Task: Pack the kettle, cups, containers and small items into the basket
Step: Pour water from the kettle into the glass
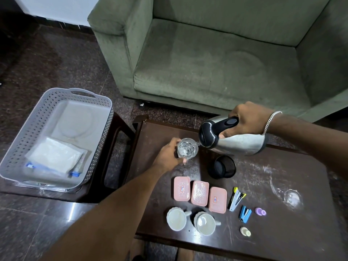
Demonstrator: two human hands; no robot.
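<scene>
My right hand (pixel 248 121) grips the black handle of a steel kettle (pixel 239 144), tilted so its spout touches the rim of a clear glass (pixel 187 149). My left hand (pixel 167 157) holds that glass above the dark table (pixel 282 232). On the table lie three pink lidded containers (pixel 200 192), two white cups (pixel 177 219) (pixel 205 224), a yellow-tipped stapler (pixel 236 199), a blue stapler (pixel 245 213), a purple small item (pixel 260 211) and a cream one (pixel 245 231). The grey perforated basket (pixel 28 132) stands at the left on a lower stool.
Plastic bags (pixel 54 157) lie inside the basket. A black mesh cup (pixel 222 167) lies on its side below the kettle. A second clear glass (pixel 290 196) lies on the table's right part. A green sofa (pixel 216 59) stands behind the table.
</scene>
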